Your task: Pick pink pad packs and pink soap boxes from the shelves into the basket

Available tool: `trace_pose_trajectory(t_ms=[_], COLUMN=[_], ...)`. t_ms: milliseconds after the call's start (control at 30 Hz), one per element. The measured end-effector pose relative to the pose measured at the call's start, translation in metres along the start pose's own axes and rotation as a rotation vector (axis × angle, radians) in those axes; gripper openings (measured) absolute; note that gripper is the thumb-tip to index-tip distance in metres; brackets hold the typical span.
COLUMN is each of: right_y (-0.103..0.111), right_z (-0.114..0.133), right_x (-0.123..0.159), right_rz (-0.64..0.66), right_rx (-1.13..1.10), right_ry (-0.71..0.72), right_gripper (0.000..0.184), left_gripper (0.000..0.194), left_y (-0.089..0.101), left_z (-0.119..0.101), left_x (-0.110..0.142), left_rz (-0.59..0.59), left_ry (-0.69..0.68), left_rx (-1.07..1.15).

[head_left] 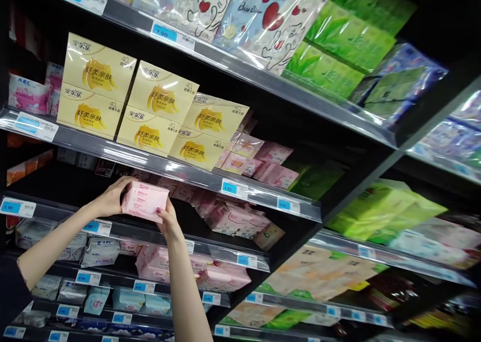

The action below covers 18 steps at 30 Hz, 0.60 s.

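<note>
Both my hands are on a small pink package (146, 200) with printed text on its face, at the front of a dark shelf. My left hand (111, 197) grips its left end, most of the fingers hidden behind it. On the right end, my right hand (167, 218) holds it with the thumb across the front; its other fingers are largely out of sight. Just above stands a shelf with stacked yellow packages (154, 101). To the right, on the same shelf level, lie pink patterned packs (235, 219).
Price tags (96, 226) line the shelf edges. ABC packs (99, 251) and pink packs (154, 263) sit one shelf lower. Large cartoon-print packs (259, 16) and green packs (338, 46) fill the top shelf. A dark upright (356, 181) divides the shelving; green bags (383, 209) lie beyond it.
</note>
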State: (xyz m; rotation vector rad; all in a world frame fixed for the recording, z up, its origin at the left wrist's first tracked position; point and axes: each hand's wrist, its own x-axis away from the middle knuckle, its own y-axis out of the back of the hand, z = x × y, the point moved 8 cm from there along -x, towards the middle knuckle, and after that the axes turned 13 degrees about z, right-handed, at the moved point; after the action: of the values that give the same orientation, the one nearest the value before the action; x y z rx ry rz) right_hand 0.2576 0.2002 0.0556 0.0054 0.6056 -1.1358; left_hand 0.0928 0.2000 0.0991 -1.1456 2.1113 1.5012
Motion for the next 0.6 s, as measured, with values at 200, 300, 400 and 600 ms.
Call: trace_pose_trajectory(t_ms=[200,300,400,600], right_y=[0.002,0.007,0.013,0.007], right_z=[-0.002,-0.003,-0.010,-0.026], right_x=[0.001,0.004,0.007,0.007], right_rz=[0.004,-0.027,-0.075,-0.142], right_rx=[-0.002,-0.007,-0.071,-0.245], right_ry=[0.010,0.010,-0.001,0.046], right_gripper=[0.071,0.061,0.046,0.036], left_gripper=[0.072,0.071,0.084,0.107], left_y=[0.001,0.002,0.002,-0.005], left_z=[-0.003,-0.010,-0.026,-0.050], left_x=[0.001,0.002,0.005,0.005], left_rz=[-0.019,-0.028,-0.065,-0.221], left_ry=[-0.039,-0.061,-0.123,-0.250], left_rx=[-0.029,-0.055,-0.093,-0.058])
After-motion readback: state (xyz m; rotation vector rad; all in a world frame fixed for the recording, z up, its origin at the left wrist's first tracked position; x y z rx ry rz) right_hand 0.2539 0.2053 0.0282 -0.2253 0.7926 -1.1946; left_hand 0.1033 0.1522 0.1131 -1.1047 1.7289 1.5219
